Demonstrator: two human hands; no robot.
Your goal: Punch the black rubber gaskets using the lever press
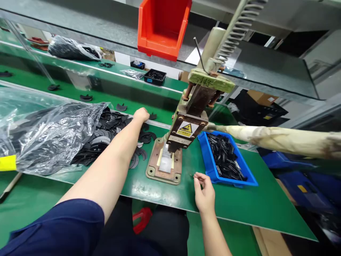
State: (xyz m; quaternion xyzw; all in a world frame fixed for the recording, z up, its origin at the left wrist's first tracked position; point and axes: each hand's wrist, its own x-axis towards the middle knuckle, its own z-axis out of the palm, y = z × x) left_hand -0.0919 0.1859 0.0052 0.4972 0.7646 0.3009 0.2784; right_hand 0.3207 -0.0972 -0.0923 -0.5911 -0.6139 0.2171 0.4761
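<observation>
— Reaching far out, the left hand (141, 114) rests at the back of the pile of black crescent parts (112, 137), doesn't it?

— Yes. The arm stretches over the green worktop (239, 206), and the fist lies curled at the far edge of the pile, knuckles up. Its grip looks closed, but whether a part sits inside it I cannot tell.

— And where do those parts lie?

— Spilled from a clear plastic bag (45, 131) on the left of the worktop, loose and overlapping, reaching nearly to the base of the hand press (190, 121).

— What of the right hand (204, 192)?

— It hovers near the front edge of the worktop, just right of the press's base plate (163, 167). Thumb and forefinger are pinched narrowly together; something tiny may be between the tips, too small to tell.

— What sits beside it?

— A blue tray (247, 177) of small black pieces, just to the right of the hand and not touching it. The press's long wrapped lever (279, 140) runs out to the right above that tray.

— Anything farther back?

— A red bin (162, 26) hangs on the shelf above, and a small black tray (155, 76) stands on the far green bench, with a few stray crescents near it.
</observation>
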